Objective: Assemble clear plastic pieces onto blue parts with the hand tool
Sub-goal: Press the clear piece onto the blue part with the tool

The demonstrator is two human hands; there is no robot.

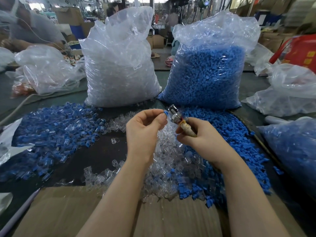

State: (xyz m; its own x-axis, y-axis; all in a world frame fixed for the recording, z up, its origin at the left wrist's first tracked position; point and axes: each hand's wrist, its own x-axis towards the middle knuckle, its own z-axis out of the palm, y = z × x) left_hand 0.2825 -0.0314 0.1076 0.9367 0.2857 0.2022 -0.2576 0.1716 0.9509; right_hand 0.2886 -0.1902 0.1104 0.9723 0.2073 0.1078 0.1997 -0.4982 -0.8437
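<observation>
Cardboard point(71, 212) lies at six o'clock; our left hand point(145, 129) pinches a blue part point(165, 113) toward the hand tool point(177, 117), clamped in our right hand point(203, 139), for seating.

Left hand point(145, 127) pinching blue part point(165, 113) against hand tool point(179, 119), gripped by right hand point(203, 139)

Bright, even workshop light, wide-angle view

Glare streaks the two tall plastic bags point(119, 65); the hands point(145, 130) are sharp with soft shadows, while the far room and a person point(32, 28) at upper left blur, edges bowing outward.
</observation>
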